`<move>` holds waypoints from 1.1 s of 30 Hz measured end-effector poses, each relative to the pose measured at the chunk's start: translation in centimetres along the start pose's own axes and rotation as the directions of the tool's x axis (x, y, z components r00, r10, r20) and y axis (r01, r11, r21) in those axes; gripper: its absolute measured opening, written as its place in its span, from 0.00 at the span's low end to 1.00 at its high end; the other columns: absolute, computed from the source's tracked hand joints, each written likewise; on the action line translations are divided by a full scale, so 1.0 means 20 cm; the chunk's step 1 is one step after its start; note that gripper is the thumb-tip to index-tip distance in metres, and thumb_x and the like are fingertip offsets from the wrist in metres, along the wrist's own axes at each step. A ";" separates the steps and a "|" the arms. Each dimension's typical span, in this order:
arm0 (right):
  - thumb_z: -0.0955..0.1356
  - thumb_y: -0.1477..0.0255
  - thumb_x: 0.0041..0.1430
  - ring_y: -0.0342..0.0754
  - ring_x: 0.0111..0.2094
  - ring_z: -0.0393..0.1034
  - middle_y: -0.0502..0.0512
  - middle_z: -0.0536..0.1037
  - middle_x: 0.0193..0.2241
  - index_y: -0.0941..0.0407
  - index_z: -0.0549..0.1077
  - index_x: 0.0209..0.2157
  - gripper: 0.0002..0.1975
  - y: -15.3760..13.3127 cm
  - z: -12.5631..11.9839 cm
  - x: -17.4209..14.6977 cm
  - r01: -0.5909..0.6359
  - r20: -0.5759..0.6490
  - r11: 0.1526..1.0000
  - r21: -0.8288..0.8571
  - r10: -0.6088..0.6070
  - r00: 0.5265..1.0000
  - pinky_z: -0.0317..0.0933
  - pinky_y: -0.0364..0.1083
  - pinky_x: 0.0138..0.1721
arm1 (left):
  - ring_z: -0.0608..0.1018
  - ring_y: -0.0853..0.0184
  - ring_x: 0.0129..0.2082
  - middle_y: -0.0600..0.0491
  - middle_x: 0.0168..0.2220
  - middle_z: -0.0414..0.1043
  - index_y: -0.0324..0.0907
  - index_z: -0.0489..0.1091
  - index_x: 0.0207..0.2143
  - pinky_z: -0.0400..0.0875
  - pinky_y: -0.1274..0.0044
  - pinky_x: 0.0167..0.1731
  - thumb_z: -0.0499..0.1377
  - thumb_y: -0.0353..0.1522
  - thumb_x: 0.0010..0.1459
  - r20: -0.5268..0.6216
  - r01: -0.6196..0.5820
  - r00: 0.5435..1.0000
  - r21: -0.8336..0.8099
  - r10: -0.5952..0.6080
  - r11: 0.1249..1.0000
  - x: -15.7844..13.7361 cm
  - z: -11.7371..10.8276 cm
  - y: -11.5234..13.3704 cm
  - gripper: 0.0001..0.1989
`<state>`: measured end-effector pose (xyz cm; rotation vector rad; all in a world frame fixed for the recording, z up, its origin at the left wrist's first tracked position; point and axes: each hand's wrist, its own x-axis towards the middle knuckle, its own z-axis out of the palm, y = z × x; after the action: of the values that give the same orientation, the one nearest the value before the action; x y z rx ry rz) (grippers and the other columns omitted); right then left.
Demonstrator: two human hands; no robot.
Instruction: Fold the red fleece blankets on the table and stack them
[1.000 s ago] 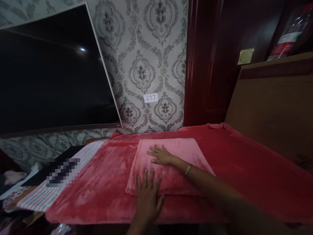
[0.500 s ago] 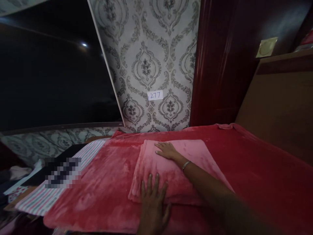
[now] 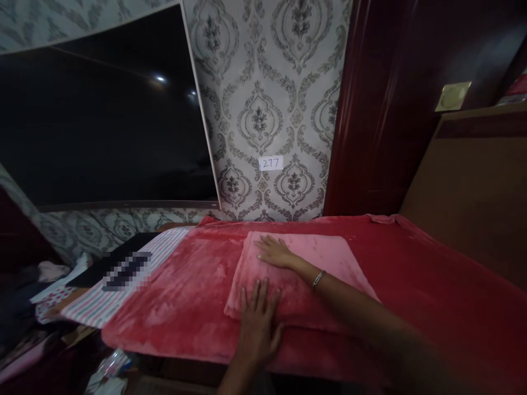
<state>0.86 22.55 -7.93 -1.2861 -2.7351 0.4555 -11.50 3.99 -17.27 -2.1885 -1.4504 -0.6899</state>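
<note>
A folded pink plush blanket [image 3: 317, 258] lies flat in layers on a larger red plush blanket [image 3: 177, 307] that covers the table. Fingers spread, my left hand [image 3: 259, 323] presses on the near left edge of the folded blanket, its palm reaching past that edge. My right hand [image 3: 274, 252] rests flat and open near the far left corner of the same blanket, with a bracelet [image 3: 318, 278] on its wrist. Neither hand grips anything.
A striped cloth [image 3: 94, 307] and a dark blurred-out item lie left of the red blanket. Behind, a large black screen [image 3: 123, 120] and a paper label [image 3: 270, 163] are on the wall. A cardboard box [image 3: 473, 175] stands at right; clutter [image 3: 111, 367] sits below left.
The view has shifted slightly left and back, showing more of the floor side. My right hand has slid a little toward the blanket's left edge. Both hands stay flat on it.
</note>
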 end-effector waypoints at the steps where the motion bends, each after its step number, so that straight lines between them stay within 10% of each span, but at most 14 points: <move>1: 0.57 0.51 0.66 0.57 0.72 0.29 0.55 0.39 0.72 0.46 0.47 0.70 0.35 -0.03 0.01 0.00 0.053 0.003 0.999 -0.004 -0.053 0.999 0.28 0.65 0.67 | 0.50 0.49 0.70 0.46 0.72 0.45 0.49 0.52 0.69 0.40 0.48 0.65 0.58 0.33 0.57 -0.009 0.022 1.000 0.006 -0.022 1.000 0.00 -0.01 -0.02 0.38; 23: 0.51 0.50 0.67 0.55 0.70 0.43 0.55 0.49 0.71 0.49 0.47 0.71 0.35 0.04 0.15 0.36 -0.108 -0.060 0.994 -0.006 0.107 0.992 0.37 0.63 0.66 | 0.46 0.44 0.71 0.48 0.73 0.39 0.54 0.52 0.69 0.58 0.49 0.58 0.60 0.35 0.56 0.019 0.189 0.982 -0.001 -0.189 0.982 -0.10 0.03 -0.07 0.40; 33: 0.54 0.55 0.69 0.54 0.72 0.33 0.55 0.41 0.72 0.48 0.47 0.71 0.32 0.05 0.06 0.03 -0.070 -0.078 0.997 -0.025 0.068 0.995 0.31 0.61 0.67 | 0.46 0.44 0.71 0.48 0.73 0.41 0.52 0.59 0.66 0.57 0.50 0.60 0.60 0.35 0.57 0.007 0.180 0.984 -0.045 -0.180 0.983 -0.09 0.04 -0.10 0.35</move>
<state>0.99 23.40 -9.40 -1.3787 -2.6502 0.3674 -13.78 3.89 -18.75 -2.1094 -1.6638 -0.7873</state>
